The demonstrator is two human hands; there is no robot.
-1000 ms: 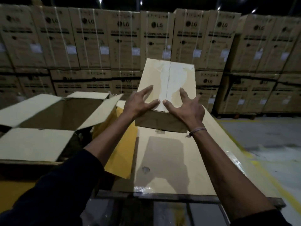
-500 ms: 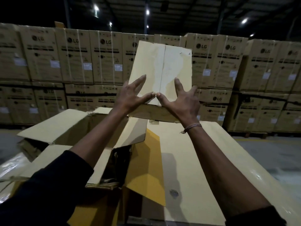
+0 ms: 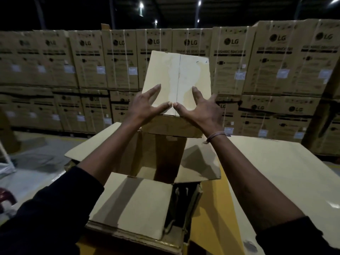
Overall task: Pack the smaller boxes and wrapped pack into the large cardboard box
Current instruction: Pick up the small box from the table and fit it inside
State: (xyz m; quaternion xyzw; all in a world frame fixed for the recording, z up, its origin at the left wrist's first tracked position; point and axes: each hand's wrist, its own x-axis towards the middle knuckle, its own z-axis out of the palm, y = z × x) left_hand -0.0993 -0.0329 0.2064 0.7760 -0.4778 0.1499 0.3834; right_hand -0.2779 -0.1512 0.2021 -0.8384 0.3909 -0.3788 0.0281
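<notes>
A smaller taped cardboard box point(image 3: 176, 74) is in the air at the middle of the view, tilted with its top face toward me. My left hand point(image 3: 145, 107) and my right hand point(image 3: 202, 111) grip its near end from either side. Both thumbs lie on the top face, almost touching at the tape seam, and the other fingers wrap the sides. Directly below it stands the large cardboard box point(image 3: 132, 205) with its flaps spread open and its inside dark. No wrapped pack is in sight.
A long flat carton point(image 3: 276, 181) lies to the right of the large box, with a yellow surface point(image 3: 211, 208) between them. A wall of stacked LG cartons point(image 3: 119, 61) fills the background. Grey floor point(image 3: 36, 162) is at left.
Both hands have lifted the smaller box off the long flat carton and carried it left, so that it now hangs over the open large box. The view has swung left with it.
</notes>
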